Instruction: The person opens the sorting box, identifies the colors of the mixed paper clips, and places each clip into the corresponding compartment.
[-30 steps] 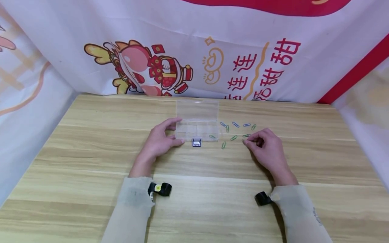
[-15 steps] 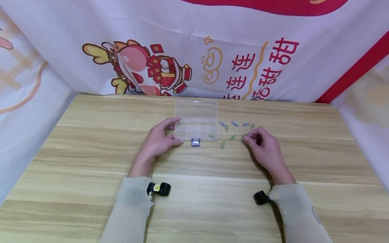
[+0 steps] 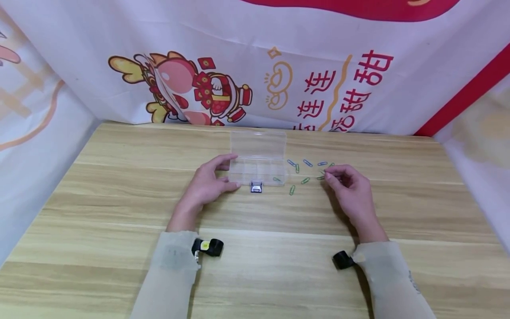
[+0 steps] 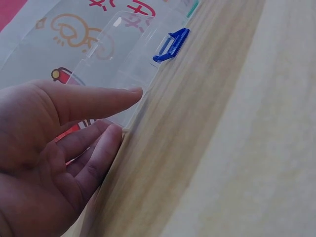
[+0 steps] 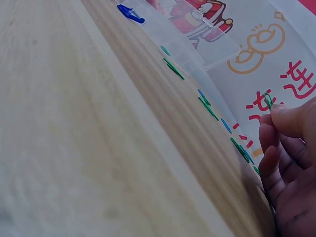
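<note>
Near the back of the table a clear plastic compartment box (image 3: 250,167) lies with its lid (image 3: 258,145) raised. My left hand (image 3: 208,180) holds its left end, thumb along the front wall and a finger at the back corner. Inside the front right compartment is a green paper clip (image 3: 276,179). To the right of the box, my right hand (image 3: 353,189) pinches another green paper clip (image 5: 268,100) between thumb and forefinger, lifted over the table in the right wrist view. Beneath and beside these fingers lie several loose clips, among them a green paper clip (image 3: 305,180) and a blue paper clip (image 3: 307,163).
A dark blue latch (image 3: 256,187) juts from the box's front edge onto the wooden table (image 3: 271,266). Behind the table's far edge hangs a white printed cloth (image 3: 259,88), and similar cloth borders both sides.
My right hand has picked up a green paper clip from among the loose ones and raised it slightly, shifting a little right in the last half second. My left hand stays at the box.
</note>
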Motion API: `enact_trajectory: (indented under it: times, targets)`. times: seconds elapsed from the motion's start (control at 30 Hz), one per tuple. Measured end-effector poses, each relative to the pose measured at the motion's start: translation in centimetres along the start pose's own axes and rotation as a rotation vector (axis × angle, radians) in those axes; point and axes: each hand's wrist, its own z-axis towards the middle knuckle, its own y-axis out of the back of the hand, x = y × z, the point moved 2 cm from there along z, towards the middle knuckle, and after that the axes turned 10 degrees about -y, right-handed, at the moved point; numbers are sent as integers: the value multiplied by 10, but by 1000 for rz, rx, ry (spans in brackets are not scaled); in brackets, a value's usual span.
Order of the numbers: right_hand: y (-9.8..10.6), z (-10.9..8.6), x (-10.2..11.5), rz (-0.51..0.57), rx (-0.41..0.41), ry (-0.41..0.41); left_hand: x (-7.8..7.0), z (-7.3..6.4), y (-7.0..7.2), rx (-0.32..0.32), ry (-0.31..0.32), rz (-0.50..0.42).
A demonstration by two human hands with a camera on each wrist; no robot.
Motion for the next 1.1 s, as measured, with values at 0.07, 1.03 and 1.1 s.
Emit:
enact_trajectory:
  times: [0.07,1.03,1.1]
  targets:
    - [0,-1,1,12,-2,-18,1,0,0,0,1,2]
    - [-68,-11,43,-181,157,128,-1,0,-2,-15,-34,-1]
    - [-69,-12,42,-180,156,129,-1,-1,-2,-14,-26,0]
